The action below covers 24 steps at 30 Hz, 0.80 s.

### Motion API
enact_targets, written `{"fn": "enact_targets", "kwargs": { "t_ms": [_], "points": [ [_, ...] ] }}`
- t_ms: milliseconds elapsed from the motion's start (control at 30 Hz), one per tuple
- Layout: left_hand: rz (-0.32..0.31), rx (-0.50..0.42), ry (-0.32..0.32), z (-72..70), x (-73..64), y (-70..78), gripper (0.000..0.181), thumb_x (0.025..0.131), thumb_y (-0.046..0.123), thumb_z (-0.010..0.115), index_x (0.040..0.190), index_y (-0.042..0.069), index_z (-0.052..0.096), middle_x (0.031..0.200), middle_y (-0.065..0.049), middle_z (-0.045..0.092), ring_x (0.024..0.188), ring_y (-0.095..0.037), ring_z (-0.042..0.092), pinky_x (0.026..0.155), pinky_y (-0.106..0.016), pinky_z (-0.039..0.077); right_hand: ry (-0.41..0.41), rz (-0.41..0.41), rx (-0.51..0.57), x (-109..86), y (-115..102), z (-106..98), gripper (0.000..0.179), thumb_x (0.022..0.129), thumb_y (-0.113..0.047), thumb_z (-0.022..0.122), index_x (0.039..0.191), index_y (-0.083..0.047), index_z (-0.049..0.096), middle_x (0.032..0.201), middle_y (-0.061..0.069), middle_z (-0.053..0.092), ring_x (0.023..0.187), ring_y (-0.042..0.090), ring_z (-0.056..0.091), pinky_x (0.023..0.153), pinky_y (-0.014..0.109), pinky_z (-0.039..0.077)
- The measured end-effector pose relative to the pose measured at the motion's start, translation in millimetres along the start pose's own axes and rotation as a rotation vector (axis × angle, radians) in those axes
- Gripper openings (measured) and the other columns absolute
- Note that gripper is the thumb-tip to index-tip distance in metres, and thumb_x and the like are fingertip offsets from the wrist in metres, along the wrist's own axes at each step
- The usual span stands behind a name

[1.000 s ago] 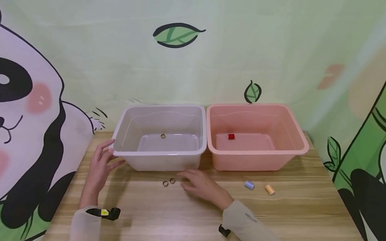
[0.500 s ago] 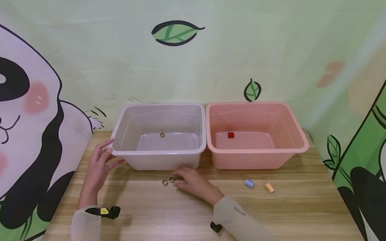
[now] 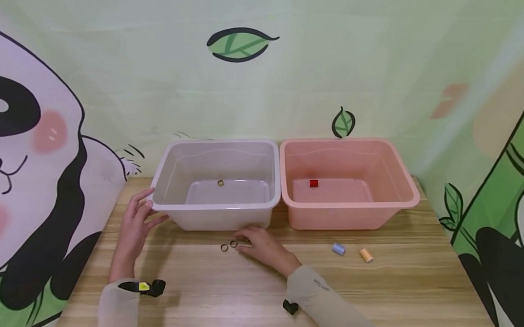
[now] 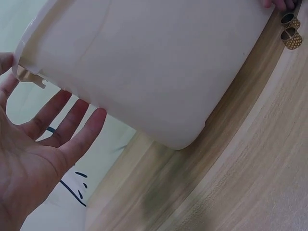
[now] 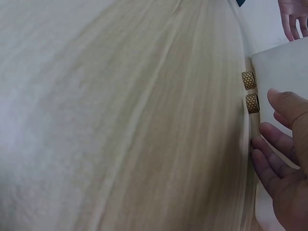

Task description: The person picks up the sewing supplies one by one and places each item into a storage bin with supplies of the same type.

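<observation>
Two rings with a dotted pattern sit on the wood-grain table [image 3: 203,297], just below centre of the head view: a nearer ring [image 5: 251,103] and a farther ring [image 5: 248,81], side by side, openings apparently upward. A third ring [image 3: 220,183] lies on the floor of the white tub [image 3: 211,221].

Right hand [image 3: 264,246]: thumb and fingers apart, the gap facing the nearer ring; nothing pinched. Contact cannot be told. Left hand [image 3: 133,228], left of centre: fingers spread, tips at the tub's left rim.

Possible failures, my judgement:
- Nearer ring pushed instead of pinched. Cause: thumb and forefinger meeting it unevenly; it is small and could skid on smooth wood.
- Farther ring dragged or flicked leftward. Cause: its closeness to the first.
- Knuckles bumping the tub's front wall, since the hand works right beside it.
- Tub tipping or sliding, inner ring shifting. Cause: too much left-hand pressure on the rim; the pink tub [image 3: 334,218], right of centre, would be nudged too.

Blue spool [image 3: 338,249] and orange spool [image 3: 366,255], lower right, look out of harm's way.
</observation>
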<state>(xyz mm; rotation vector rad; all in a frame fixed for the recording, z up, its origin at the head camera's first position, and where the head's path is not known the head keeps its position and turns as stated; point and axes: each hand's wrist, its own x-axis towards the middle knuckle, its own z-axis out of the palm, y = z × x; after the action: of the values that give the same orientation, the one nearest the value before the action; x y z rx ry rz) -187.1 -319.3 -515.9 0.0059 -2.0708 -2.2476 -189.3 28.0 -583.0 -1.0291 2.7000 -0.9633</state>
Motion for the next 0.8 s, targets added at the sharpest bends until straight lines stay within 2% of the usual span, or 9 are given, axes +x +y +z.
{"fn": "enact_targets", "kwargs": {
  "t_ms": [267, 400, 800],
  "points": [
    [-0.004, -0.002, 0.017, 2.5, 0.7, -1.0, 0.046, 0.109, 0.031, 0.049, 0.152, 0.018, 0.042, 0.143, -0.005, 0.050, 0.112, -0.013, 0.061, 0.089, -0.032, 0.059, 0.043, -0.030, -0.033, 0.6, 1.1, 10.8, 0.030, 0.093, -0.023, 0.076, 0.121, -0.010, 0.072, 0.111, 0.003, 0.071, 0.103, 0.018, 0.064, 0.093, 0.030, 0.052],
    [-0.004, -0.009, 0.013, 2.7, 0.7, -1.0, 0.046, 0.109, 0.030, 0.049, 0.152, 0.018, 0.042, 0.141, -0.005, 0.051, 0.111, -0.013, 0.062, 0.089, -0.032, 0.059, 0.066, -0.007, -0.025, -0.2, 0.4, 17.2, 0.029, 0.093, -0.021, 0.076, 0.118, -0.009, 0.072, 0.105, 0.004, 0.069, 0.097, 0.016, 0.062, 0.087, 0.028, 0.053],
    [0.017, -0.031, 0.021, 2.5, 0.7, -4.4, 0.045, 0.109, 0.028, 0.049, 0.152, 0.017, 0.042, 0.139, -0.005, 0.052, 0.107, -0.012, 0.063, 0.088, -0.033, 0.060, 0.224, 0.027, -0.051, 2.3, -5.0, 32.6, 0.023, 0.086, -0.018, 0.082, 0.106, -0.009, 0.075, 0.094, 0.004, 0.066, 0.088, 0.017, 0.060, 0.079, 0.029, 0.052]
  ]
}}
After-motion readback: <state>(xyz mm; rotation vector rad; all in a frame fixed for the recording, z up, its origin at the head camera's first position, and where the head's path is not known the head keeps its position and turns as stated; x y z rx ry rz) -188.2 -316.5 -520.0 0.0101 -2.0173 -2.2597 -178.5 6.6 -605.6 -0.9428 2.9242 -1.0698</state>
